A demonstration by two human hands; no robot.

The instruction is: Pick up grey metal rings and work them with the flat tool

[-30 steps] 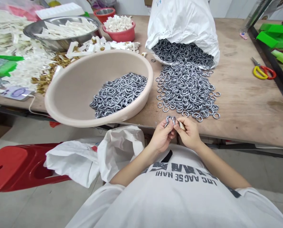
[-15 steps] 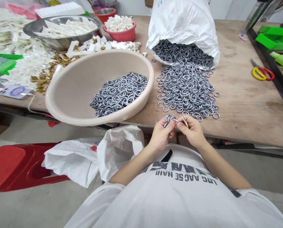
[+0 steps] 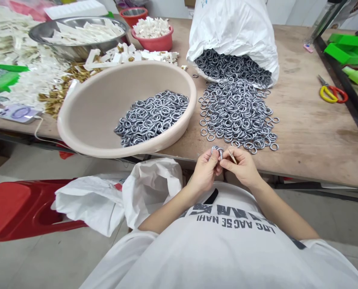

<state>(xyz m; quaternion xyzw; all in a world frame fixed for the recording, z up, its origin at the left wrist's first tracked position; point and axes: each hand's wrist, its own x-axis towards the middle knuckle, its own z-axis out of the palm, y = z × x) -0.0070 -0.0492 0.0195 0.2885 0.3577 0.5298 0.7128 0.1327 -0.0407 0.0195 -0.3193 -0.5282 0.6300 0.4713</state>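
Note:
Close to the table's front edge, my left hand (image 3: 207,168) is closed on a few grey rings (image 3: 217,150) held between thumb and fingers. Right beside it, my right hand (image 3: 241,165) pinches a thin, brass-coloured tool (image 3: 232,155), its kind too small to make out. The right fingertips meet the rings at the left thumb. Just beyond my hands a pile of loose grey rings (image 3: 239,110) spreads over the table, out of the mouth of a white sack (image 3: 233,28). A big beige basin (image 3: 85,120) to the left holds many more such rings.
Scissors (image 3: 332,93) with red and yellow handles lie at the right, near green trays (image 3: 347,50). White plastic pieces surround a steel bowl (image 3: 61,50) and a red bowl (image 3: 154,43) at the back left. Below the table are a red stool (image 3: 10,208) and an open white sack (image 3: 148,188).
The rings in my left hand have shifted and turned between the fingers. My right fingers have moved slightly left, and the brass-coloured tool has tilted. The camera view has shifted a little.

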